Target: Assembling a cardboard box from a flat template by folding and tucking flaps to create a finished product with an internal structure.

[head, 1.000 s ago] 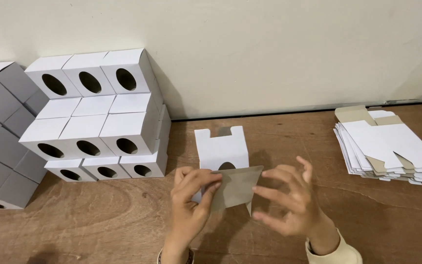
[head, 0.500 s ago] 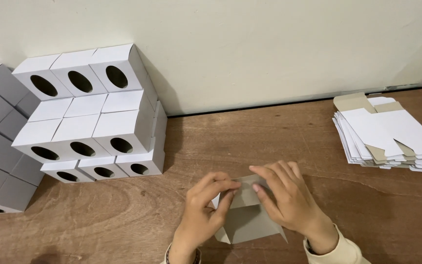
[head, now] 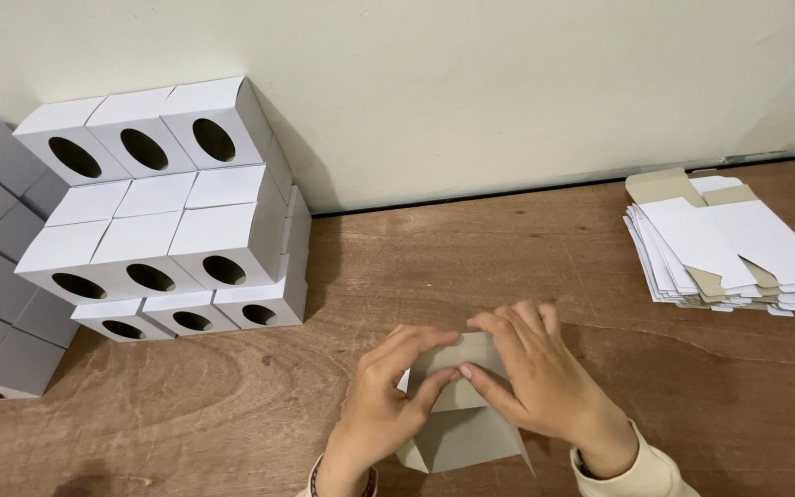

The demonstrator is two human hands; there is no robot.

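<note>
Carton (head: 466,433), a grey-and-white card blank half folded into shape, is lying at the 6 o'clock edge of the view, where both hands are pressing it down onto the table (head: 545,248).

Largest to smallest: the brown wooden table is filling the lower frame beneath a pale wall (head: 471,83). At 9 to 10 o'clock, a wall of finished boxes (head: 167,230), white with oval cut-outs, is standing stacked in rows, with grey-sided ones beside it at the far left. At 2 to 3 o'clock, a pile of flat blanks (head: 729,244) is lying well apart from the hands.

Left hand (head: 384,410) is curling over the carton's left side, fingers bent and thumb reaching toward the middle flap; right hand (head: 540,382) is lying across the top and right, fingers spread and thumb pinching the same flap from the other side. Both are closing on the carton rather than lying open, though the underside of the grip is hidden.

By its look, the carton is handling as a light, thin, fairly stiff sheet that bends cleanly only at its creases and dents or tears if crushed. The smooth card could slide on the wood. Best hold seems to be along the fold lines and flap edges, pinched between thumb and fingertips.
</note>
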